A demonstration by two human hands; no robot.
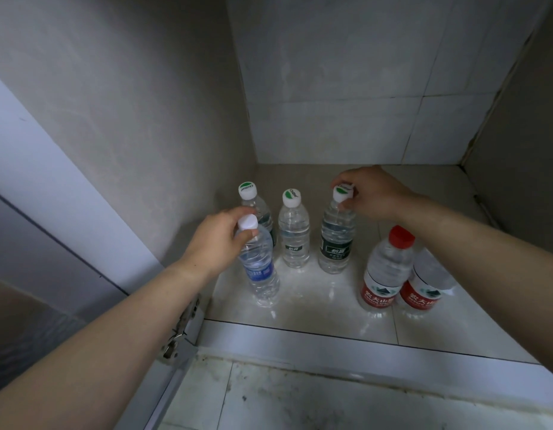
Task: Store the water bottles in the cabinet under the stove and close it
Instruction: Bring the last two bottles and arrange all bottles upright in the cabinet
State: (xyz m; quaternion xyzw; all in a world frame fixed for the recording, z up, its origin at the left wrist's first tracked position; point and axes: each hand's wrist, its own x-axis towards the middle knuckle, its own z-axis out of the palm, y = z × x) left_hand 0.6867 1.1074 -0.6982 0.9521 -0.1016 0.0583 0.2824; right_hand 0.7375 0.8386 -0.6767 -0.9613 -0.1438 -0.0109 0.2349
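The door (52, 181) stands open at the far left, swung out in front of the sill (331, 346), with its hinge (179, 333) at the sill's left end. The left forearm passes right over that hinge. The left hand (219, 240) pinches the blue bottle (259, 271) at the neck, just under its white cap. That bottle is upright, its base seemingly down on the cabinet floor (455, 321), and it is the nearest of the left group to the sill.

Farther back from the sill stand two green-capped ones, neither held: the corner bottle (253, 200) by the left wall and the middle bottle (294, 234) beside it. Next in that back row is the dark-label bottle (335, 240), also upright, its cap gripped from above by the curled fingers of the right hand (371, 193). Rightmost, about as near the sill as the blue bottle, are two red bottles (383, 274), touching. The right forearm crosses over the farther one and hides its cap.

All six that show are inside with long axes vertical and both hands on top — so what is left, by my reading, is to let go and draw straight back over the sill without tipping anything. The right arm would need to lift clear of the red cap. The door lies to the left, so the left hand is the nearer one to swing it shut.
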